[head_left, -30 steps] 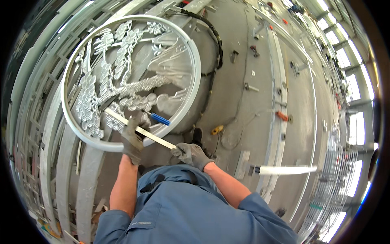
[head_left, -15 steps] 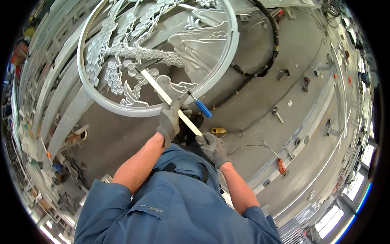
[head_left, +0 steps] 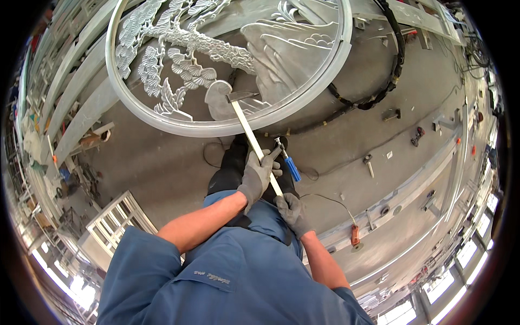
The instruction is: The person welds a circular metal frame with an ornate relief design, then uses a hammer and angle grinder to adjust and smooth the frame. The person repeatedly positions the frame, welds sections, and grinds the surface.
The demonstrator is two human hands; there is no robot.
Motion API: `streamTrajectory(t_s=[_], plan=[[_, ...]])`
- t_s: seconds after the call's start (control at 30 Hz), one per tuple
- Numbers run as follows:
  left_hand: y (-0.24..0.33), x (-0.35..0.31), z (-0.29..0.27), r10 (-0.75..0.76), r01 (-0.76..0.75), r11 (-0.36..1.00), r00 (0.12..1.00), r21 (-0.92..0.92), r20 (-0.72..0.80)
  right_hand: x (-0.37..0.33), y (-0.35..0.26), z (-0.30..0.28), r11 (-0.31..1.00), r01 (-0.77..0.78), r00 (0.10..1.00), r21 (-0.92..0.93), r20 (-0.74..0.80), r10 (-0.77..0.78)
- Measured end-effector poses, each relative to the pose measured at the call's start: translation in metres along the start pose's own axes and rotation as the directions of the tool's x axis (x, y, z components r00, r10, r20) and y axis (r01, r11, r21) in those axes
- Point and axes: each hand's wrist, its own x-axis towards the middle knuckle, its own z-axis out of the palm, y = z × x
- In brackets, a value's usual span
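Nearest the body, the right hand's (head_left: 292, 210) grip is wrapped round the butt of a pale-handled hammer (head_left: 254, 142), while the left hand (head_left: 255, 177) clasps it mid-handle, a spacing that probably steadies the long shaft, and seemingly pinches a blue-handled tool (head_left: 292, 169) alongside. Beyond, the dark hammer head (head_left: 241, 96) appears just inside the lower rim of the round relief panel (head_left: 187, 129), contact unclear; half a second ago it was farther from that rim, over the branch work.

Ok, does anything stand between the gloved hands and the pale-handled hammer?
Nothing visible: the left hand grips the hammer partway down, the right hand its near end. The blue-handled tool is beside it.
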Motion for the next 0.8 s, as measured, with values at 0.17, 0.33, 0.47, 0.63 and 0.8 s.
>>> streamTrajectory(t_s=[0.17, 0.33, 0.47, 0.63, 0.8], plan=[[-0.008, 0.007, 0.026, 0.059, -0.059, 0.998, 0.993, 0.005, -0.106, 0.017, 0.017, -0.019, 0.996, 0.053, 0.998, -0.067, 0.043, -0.05], [-0.02, 0.013, 0.036, 0.117, -0.118, 0.993, 0.97, 0.008, -0.214, 0.027, 0.034, -0.024, 0.976, 0.179, 0.984, -0.127, 0.044, -0.175], [-0.015, 0.009, 0.039, 0.15, -0.137, 0.988, 0.965, 0.072, -0.217, 0.025, 0.022, -0.031, 0.963, 0.221, 0.975, -0.156, 0.052, -0.215], [-0.011, 0.013, 0.033, 0.162, -0.147, 0.985, 0.964, 0.086, -0.21, 0.026, 0.03, -0.026, 0.974, 0.2, 0.978, -0.108, 0.079, -0.192], [0.01, 0.037, 0.024, 0.208, -0.228, 0.972, 0.949, -0.059, -0.238, 0.023, 0.036, -0.013, 0.978, 0.178, 0.984, -0.106, 0.03, -0.175]])
